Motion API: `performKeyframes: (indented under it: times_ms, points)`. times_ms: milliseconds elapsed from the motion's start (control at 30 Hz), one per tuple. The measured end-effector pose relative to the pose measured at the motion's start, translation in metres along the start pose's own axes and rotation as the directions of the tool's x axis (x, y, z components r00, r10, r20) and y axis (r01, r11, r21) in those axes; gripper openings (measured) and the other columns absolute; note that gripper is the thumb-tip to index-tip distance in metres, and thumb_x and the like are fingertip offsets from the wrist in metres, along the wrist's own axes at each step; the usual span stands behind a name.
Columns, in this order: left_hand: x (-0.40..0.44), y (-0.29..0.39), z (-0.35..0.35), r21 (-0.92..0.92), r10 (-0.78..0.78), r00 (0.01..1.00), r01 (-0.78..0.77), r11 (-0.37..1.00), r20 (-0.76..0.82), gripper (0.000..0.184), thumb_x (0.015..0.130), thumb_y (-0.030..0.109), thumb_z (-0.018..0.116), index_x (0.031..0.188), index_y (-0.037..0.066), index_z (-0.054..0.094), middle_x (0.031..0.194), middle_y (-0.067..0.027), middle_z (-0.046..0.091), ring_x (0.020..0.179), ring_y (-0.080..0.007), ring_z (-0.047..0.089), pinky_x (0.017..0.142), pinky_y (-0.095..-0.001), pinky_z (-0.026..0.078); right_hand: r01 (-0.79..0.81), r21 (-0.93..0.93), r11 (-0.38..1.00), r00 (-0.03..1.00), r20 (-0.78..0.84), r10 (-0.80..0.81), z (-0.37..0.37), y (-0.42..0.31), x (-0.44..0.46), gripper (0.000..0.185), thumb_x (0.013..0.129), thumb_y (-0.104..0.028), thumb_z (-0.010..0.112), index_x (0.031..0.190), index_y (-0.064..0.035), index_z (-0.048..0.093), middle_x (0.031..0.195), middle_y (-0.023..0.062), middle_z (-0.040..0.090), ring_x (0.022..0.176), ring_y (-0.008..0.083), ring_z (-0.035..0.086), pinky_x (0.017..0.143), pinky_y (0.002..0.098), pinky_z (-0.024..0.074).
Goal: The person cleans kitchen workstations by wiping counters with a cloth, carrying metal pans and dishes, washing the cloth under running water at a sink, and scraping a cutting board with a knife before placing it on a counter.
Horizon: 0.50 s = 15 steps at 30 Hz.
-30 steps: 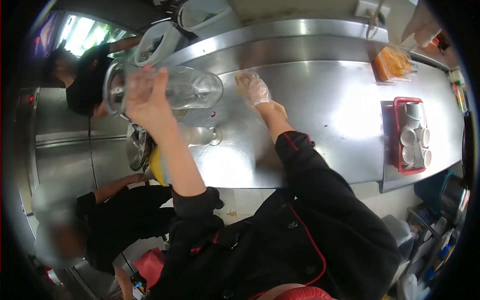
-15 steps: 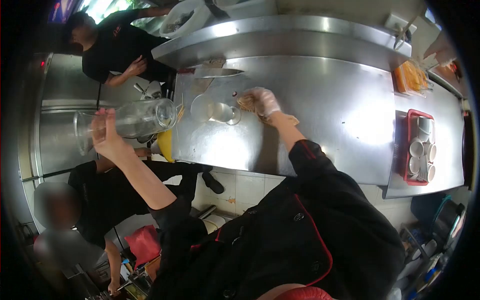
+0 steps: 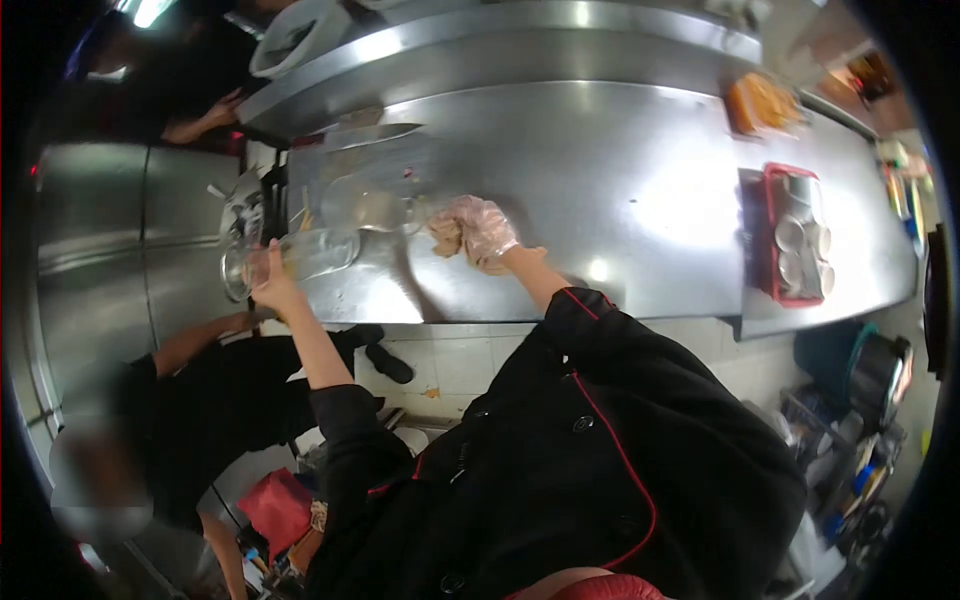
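Clear glass vessel (image 3: 322,252) at the left end of the desk (image 3: 590,150), gripped near its flared end by the left hand (image 3: 274,288); gloved right hand (image 3: 480,235) closed on a tan cloth (image 3: 447,236). A slack grip could drop the vessel against the nearby glass (image 3: 376,210).

Taking the right hand (image 3: 480,232) with its cloth (image 3: 449,238) as clock centre, the desk (image 3: 610,260) gives a wide free way from 1 to 3 o'clock, until the orange-filled container (image 3: 760,106) at 2 and the red tray (image 3: 771,215) at 3. At 12 the raised ledge (image 3: 520,50) is a barrier. Toward 9 passage is narrow: the glass pitcher (image 3: 325,252) and another glass vessel (image 3: 378,210) obstruct it; near half past ten lies the knife (image 3: 378,135).
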<state>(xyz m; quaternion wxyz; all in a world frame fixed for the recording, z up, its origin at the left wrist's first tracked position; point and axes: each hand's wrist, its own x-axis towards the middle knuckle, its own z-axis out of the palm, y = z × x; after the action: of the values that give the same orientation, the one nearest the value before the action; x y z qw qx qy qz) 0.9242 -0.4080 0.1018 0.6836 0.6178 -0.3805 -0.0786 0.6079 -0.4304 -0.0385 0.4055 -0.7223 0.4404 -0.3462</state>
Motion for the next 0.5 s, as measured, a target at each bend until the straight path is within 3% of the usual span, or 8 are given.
performKeyframes:
  times_ms: [100, 133, 200, 267, 333, 400, 500]
  points:
    - [0.001, -0.010, 0.007, 0.124, 0.003, 0.999, 0.002, 0.992, -0.042, 0.019, 0.071, 0.007, 0.074, 0.083, 0.000, 0.061, 0.082, -0.0044, 0.062, 0.070, -0.0121, 0.052, 0.065, -0.0275, 0.043, 0.005, 0.532, 0.847, 0.997, -0.065, 0.035, -0.066, -0.016, -0.022, 0.022, 0.085, -0.016, 0.055, 0.102, -0.0071, 0.064, 0.121, 0.0106, 0.053, 0.105, 0.0223, 0.054, 0.091, 0.0344, 0.0428]
    - [0.001, -0.013, 0.007, 0.171, -0.010, 0.998, 0.021, 0.985, -0.067, 0.021, 0.070, 0.008, 0.075, 0.084, 0.000, 0.062, 0.082, -0.0044, 0.062, 0.071, -0.0123, 0.053, 0.066, -0.0276, 0.044, -0.013, 0.598, 0.802, 0.992, -0.096, 0.088, -0.086, -0.019, -0.032, 0.021, 0.085, -0.017, 0.055, 0.101, -0.0072, 0.064, 0.120, 0.0104, 0.054, 0.105, 0.0218, 0.053, 0.091, 0.0335, 0.0422]
    - [0.002, -0.017, 0.011, 0.093, 0.025, 1.000, -0.025, 0.995, -0.001, 0.033, 0.067, 0.011, 0.078, 0.092, -0.003, 0.060, 0.089, -0.0069, 0.062, 0.076, -0.0138, 0.055, 0.072, -0.0282, 0.045, -0.022, 0.723, 0.690, 0.973, -0.144, 0.183, -0.125, -0.019, -0.052, 0.020, 0.085, -0.018, 0.055, 0.100, -0.0075, 0.065, 0.118, 0.0098, 0.055, 0.106, 0.0208, 0.053, 0.093, 0.0318, 0.0409]
    - [0.005, -0.017, 0.014, 0.109, 0.037, 0.999, -0.041, 0.993, 0.036, 0.043, 0.064, 0.010, 0.080, 0.098, -0.006, 0.058, 0.097, -0.0106, 0.063, 0.081, -0.0149, 0.057, 0.077, -0.0277, 0.045, -0.090, 0.787, 0.610, 0.910, -0.184, 0.372, -0.157, -0.003, -0.072, 0.025, 0.085, -0.018, 0.056, 0.106, -0.0050, 0.061, 0.118, 0.0095, 0.055, 0.108, 0.0216, 0.052, 0.095, 0.0333, 0.0398]
    - [0.007, -0.022, 0.012, 0.151, 0.008, 1.000, -0.010, 0.989, 0.015, 0.056, 0.068, 0.013, 0.078, 0.110, -0.007, 0.048, 0.104, -0.0140, 0.058, 0.090, -0.0187, 0.055, 0.083, -0.0294, 0.043, -0.028, 0.935, 0.354, 0.912, -0.121, 0.393, -0.199, 0.004, -0.093, 0.037, 0.085, -0.019, 0.057, 0.117, -0.0011, 0.052, 0.118, 0.0117, 0.054, 0.108, 0.0226, 0.052, 0.095, 0.0353, 0.0413]
    - [-0.008, -0.008, 0.020, 0.180, 0.008, 0.999, 0.001, 0.984, -0.051, 0.061, 0.072, 0.015, 0.075, 0.117, -0.007, 0.040, 0.111, -0.0169, 0.052, 0.098, -0.0214, 0.052, 0.087, -0.0312, 0.041, -0.025, 0.907, 0.421, 0.893, -0.169, 0.417, -0.247, -0.005, -0.114, 0.049, 0.084, -0.019, 0.058, 0.125, 0.0021, 0.042, 0.120, 0.0143, 0.052, 0.109, 0.0234, 0.051, 0.094, 0.0367, 0.0432]
    - [-0.036, -0.020, 0.009, 0.252, 0.261, 0.919, -0.189, 0.949, -0.296, 0.064, 0.079, 0.023, 0.068, 0.122, -0.006, 0.031, 0.119, -0.0201, 0.040, 0.108, -0.0259, 0.043, 0.094, -0.0357, 0.036, 0.021, 0.855, 0.518, 0.875, -0.267, 0.405, -0.305, 0.011, -0.145, 0.051, 0.082, -0.011, 0.058, 0.128, 0.0013, 0.039, 0.121, 0.0157, 0.050, 0.109, 0.0250, 0.051, 0.094, 0.0371, 0.0436]
